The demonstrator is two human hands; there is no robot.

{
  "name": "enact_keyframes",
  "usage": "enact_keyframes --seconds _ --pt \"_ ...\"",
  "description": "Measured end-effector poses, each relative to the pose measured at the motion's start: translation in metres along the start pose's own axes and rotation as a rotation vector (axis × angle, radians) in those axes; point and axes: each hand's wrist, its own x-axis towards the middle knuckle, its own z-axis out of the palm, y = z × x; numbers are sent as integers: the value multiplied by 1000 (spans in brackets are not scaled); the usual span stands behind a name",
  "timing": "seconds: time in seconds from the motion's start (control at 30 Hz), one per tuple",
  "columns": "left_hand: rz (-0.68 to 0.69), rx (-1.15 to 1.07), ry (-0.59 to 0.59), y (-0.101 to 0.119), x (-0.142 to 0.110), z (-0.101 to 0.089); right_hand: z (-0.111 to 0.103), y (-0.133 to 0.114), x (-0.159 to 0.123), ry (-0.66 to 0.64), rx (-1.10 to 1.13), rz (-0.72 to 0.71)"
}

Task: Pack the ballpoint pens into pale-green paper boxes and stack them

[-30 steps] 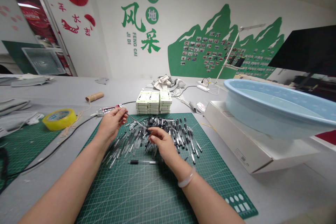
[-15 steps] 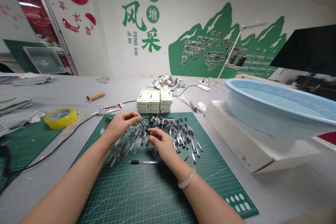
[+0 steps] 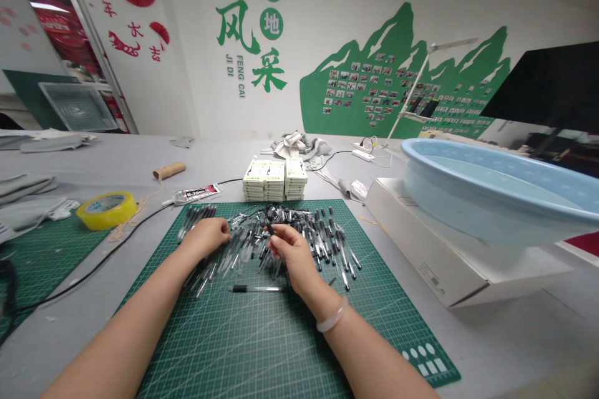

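Observation:
My right hand (image 3: 294, 254), with a pale bangle (image 3: 333, 317) on its wrist, pinches a small black pen part (image 3: 269, 229) between thumb and fingers above the pile. My left hand (image 3: 206, 237) is low at the left side of the pile, its fingers curled together; whatever they hold is hidden. Spread around both hands is a heap of clear pen barrels and black-tipped pens (image 3: 322, 240). One clear pen with a black grip (image 3: 240, 288) lies crosswise in front of the heap on the green cutting mat (image 3: 253, 349).
Stacked small white-green boxes (image 3: 274, 181) stand behind the heap. To the right, a light-blue basin (image 3: 468, 199) rests on a white carton (image 3: 430, 262). Yellow tape (image 3: 107, 210), a glue tube (image 3: 196, 194) and a black cable (image 3: 116, 252) lie on the left.
My left hand has moved left and down, away from my right hand, to the pile's left side. My right hand stays nearly in place, still pinching the black part, which now points upward.

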Motion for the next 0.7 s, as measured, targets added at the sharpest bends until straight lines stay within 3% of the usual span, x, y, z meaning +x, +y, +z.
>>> enact_keyframes --seconds 0.23,0.37,0.47,0.6,0.7 --pt "-45 158 -20 23 -9 6 0 0 0 22 -145 -32" --pt "-60 129 114 33 -13 2 -1 2 0 25 -226 -67" --pt "-7 -251 175 45 -16 -8 -1 3 0 24 -233 -64" --pt "58 -1080 17 63 -20 -18 -1 5 0 27 -228 -54" --pt "38 -1380 -28 72 -24 -18 -1 4 0 27 -227 -46"
